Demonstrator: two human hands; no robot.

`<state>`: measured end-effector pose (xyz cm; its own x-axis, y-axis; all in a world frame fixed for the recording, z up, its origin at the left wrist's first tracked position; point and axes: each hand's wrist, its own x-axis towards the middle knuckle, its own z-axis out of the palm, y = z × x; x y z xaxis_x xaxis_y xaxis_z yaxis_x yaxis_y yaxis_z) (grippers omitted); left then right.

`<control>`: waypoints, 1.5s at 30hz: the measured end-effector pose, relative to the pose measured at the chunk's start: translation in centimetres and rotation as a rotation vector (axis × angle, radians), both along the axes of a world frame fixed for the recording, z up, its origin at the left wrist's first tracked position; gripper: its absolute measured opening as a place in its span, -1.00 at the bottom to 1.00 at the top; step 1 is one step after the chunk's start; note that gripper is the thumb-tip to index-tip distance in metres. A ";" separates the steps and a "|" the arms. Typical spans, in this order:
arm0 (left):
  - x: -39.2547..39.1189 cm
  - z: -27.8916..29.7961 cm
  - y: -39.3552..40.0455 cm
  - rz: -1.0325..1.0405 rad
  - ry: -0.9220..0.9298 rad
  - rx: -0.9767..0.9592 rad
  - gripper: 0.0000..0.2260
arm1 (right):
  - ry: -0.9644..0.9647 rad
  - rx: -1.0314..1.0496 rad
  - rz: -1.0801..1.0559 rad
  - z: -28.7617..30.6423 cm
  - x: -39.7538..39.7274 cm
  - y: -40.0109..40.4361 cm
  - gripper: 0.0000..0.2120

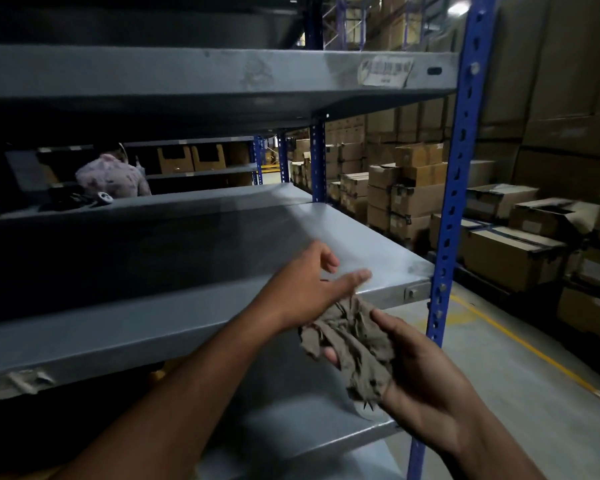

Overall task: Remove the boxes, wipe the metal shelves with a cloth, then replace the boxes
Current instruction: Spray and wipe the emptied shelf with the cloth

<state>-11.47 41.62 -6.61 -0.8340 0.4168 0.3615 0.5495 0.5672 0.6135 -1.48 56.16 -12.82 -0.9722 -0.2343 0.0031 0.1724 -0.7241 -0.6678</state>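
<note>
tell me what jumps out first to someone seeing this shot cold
Two bare hands meet low in the centre: the right hand holds a crumpled brown cloth, and the left hand reaches to it with fingers straight. Behind them the grey metal shelf runs bare to its blue upright. Stacked cardboard boxes fill the aisle on the right.

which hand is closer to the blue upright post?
Right. The right hand, holding the cloth, is just left of the post; the left hand is farther left, over the shelf.
</note>
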 end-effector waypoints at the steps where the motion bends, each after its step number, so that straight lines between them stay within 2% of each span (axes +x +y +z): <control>1: -0.6 0.4 0.0 0.032 0.045 0.052 -0.56 | 0.007 -0.002 -0.015 0.9 -0.2 0.1 -0.60; 3: -1.5 1.0 -0.2 0.061 0.076 0.200 -0.59 | 0.083 0.033 -0.072 3.0 -0.8 0.9 -0.61; 5: -2.2 1.1 -0.7 0.057 0.007 0.359 -0.65 | 0.213 0.252 -0.236 5.3 -1.4 2.1 -0.64; 7: -3.0 0.9 -1.5 0.083 -0.031 0.385 -0.66 | 0.355 0.653 -0.475 6.7 -3.1 3.5 -0.72; 9: -3.8 0.2 -2.1 0.111 -0.046 0.396 -0.68 | 0.491 1.174 -0.642 6.8 -5.6 4.9 -0.71; 11: -4.6 -0.5 -2.7 0.146 -0.049 0.409 -0.72 | 0.553 1.762 -0.498 6.0 -8.1 5.8 -0.65; 12: -5.0 -0.8 -3.0 0.163 -0.025 0.393 -0.75 | 0.553 1.981 -0.386 5.5 -9.0 6.0 -0.60; 13: -5.4 -1.1 -3.3 0.180 0.028 0.345 -0.76 | 0.554 2.106 -0.320 5.1 -9.6 6.1 -0.54; 16: -6.2 -1.8 -3.9 0.188 0.210 0.113 -0.84 | 0.587 2.115 -0.307 4.7 -10.8 6.2 -0.49; 18: -6.5 -2.2 -3.7 0.134 0.263 -0.031 -0.86 | 0.598 2.139 -0.298 4.2 -12.1 6.4 -0.50; 22: -7.2 -3.1 -3.0 0.109 0.262 -0.282 -0.73 | 0.508 2.181 -0.314 4.2 -14.9 4.2 -0.53; 24: -7.4 -3.0 -3.0 0.116 0.221 -0.341 -0.66 | 0.601 2.159 -0.299 4.2 -14.8 2.0 -0.54; 27: -7.2 -2.4 -4.1 0.105 0.166 -0.453 -0.54 | 0.890 2.014 -0.204 4.3 -11.6 0.6 -0.64; 28: -7.0 -2.2 -4.7 0.087 0.145 -0.504 -0.50 | 0.894 2.004 -0.189 4.5 -10.7 1.4 -0.66; 30: -6.6 -2.0 -5.9 0.078 0.099 -0.593 -0.43 | 0.731 2.101 -0.221 4.8 -11.5 4.4 -0.67; 34: -6.4 -2.3 -6.4 0.109 0.085 -0.621 -0.38 | 0.233 2.393 -0.274 5.2 -19.3 7.4 -0.59; 35: -6.6 -2.5 -6.4 0.116 0.081 -0.618 -0.37 | 0.210 2.412 -0.296 5.0 -21.2 6.4 -0.58; 38: -6.8 -2.6 -6.5 0.186 0.093 -0.572 -0.33 | 0.517 2.266 -0.258 4.1 -21.9 0.7 -0.56; 41: -6.8 -2.9 -6.9 0.235 0.105 -0.506 -0.32 | 0.879 2.093 -0.201 3.6 -17.4 -3.2 -0.59; 42: -6.9 -2.9 -6.9 0.229 0.106 -0.514 -0.33 | 0.956 2.100 -0.190 3.6 -16.5 -2.7 -0.62; 43: -6.9 -3.0 -6.9 0.215 0.097 -0.538 -0.33 | 0.951 2.148 -0.186 4.0 -16.2 -1.6 -0.63; 45: -6.9 -2.9 -6.9 0.187 0.072 -0.582 -0.34 | 0.818 2.255 -0.217 4.3 -17.9 2.0 -0.66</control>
<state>-18.41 34.75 -9.55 -0.8939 0.4119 0.1768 0.4370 0.8886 0.1395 -19.35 58.17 -8.47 -0.9068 -0.3551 0.2272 -0.3630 0.9317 0.0072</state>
